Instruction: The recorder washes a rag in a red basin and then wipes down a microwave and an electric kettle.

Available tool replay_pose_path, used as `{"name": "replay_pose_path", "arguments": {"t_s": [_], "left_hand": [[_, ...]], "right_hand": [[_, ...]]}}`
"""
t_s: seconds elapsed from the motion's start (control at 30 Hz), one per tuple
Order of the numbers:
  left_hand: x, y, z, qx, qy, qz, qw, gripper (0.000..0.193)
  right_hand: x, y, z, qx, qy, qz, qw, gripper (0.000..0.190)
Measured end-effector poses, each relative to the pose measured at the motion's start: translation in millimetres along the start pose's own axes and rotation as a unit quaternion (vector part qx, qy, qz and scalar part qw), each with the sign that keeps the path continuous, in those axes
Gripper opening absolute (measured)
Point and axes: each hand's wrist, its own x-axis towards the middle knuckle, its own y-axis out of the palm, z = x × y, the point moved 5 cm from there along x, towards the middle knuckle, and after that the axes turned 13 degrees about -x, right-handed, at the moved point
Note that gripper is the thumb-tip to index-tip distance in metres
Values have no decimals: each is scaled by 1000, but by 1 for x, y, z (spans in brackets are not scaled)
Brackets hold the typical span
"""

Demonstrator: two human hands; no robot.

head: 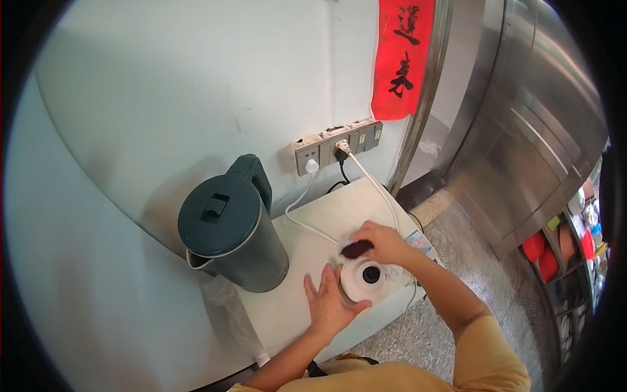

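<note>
A round white kettle power base (350,281) with a black central connector (371,275) lies on a white cabinet top (303,255). My left hand (330,306) is spread along its left and front edge, thumb and index finger against the rim. Pinched in my right hand (384,242) is a dark maroon cloth or pad (356,249), just behind the base; whether it touches the base I cannot tell. A dark green electric kettle (220,215) with its lid closed stands upright left of my hands. One white cord (313,229) runs from the wall towards the base.
Plugs fill parts of a grey socket strip (338,147) on the wall. Another white cord (374,181) crosses the cabinet behind my right hand. Clear plastic (223,294) hangs at the cabinet's left side. A metal door (534,122) and a loaded shelf (563,245) stand at right.
</note>
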Motion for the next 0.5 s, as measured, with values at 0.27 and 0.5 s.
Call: {"name": "replay_pose_path", "arguments": {"t_s": [0.27,0.5], "left_hand": [[0,-1,-2,-27,-23,34,999,120],[-3,0,2,-10,-14,10,1000,116]], "right_hand": [[-7,-13,-3,-60,-80,60,993,40],[-77,-3,-7,5,49,2,999,36]]}}
